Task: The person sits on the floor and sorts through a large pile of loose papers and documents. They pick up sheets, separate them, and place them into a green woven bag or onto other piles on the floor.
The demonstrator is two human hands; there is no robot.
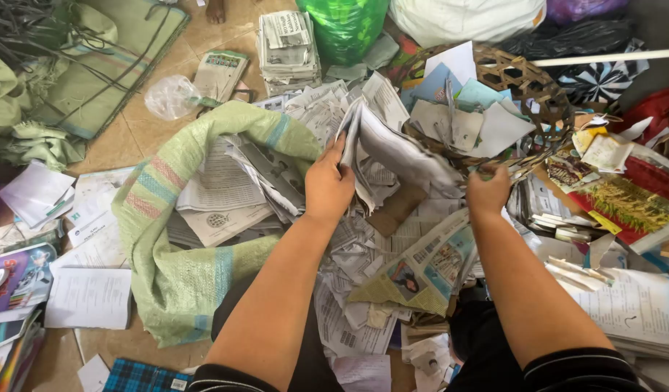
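Left hand: the left hand (329, 185) is closing its fingers around the near edge of a folded sheaf of newspaper (392, 149), thumb on one side, fingers curled over the top.
Right hand: the right hand (488, 190) is pinching the far right end of the same paper pile; what exactly sits between its fingers I cannot tell, since the fingertips are buried in the sheets.
Where the sheaf is lying: it is standing up on the heap of loose papers (392, 268) on the floor, directly between the two hands and just beyond them.
Long axis: the sheaf is running roughly left to right and sloping down toward the right hand, its fold raised at the left end.
Nearer hand: the left hand is touching it; the right hand is sitting at its lower end.
Look of the sheaf: grey newsprint, creased, several sheets thick, edges splaying.
Around it: a pale green woven sack (182, 268) is gaping open just left of the left hand, stuffed with papers; a woven basket (527, 76) holding cut cards is lying behind the sheaf.
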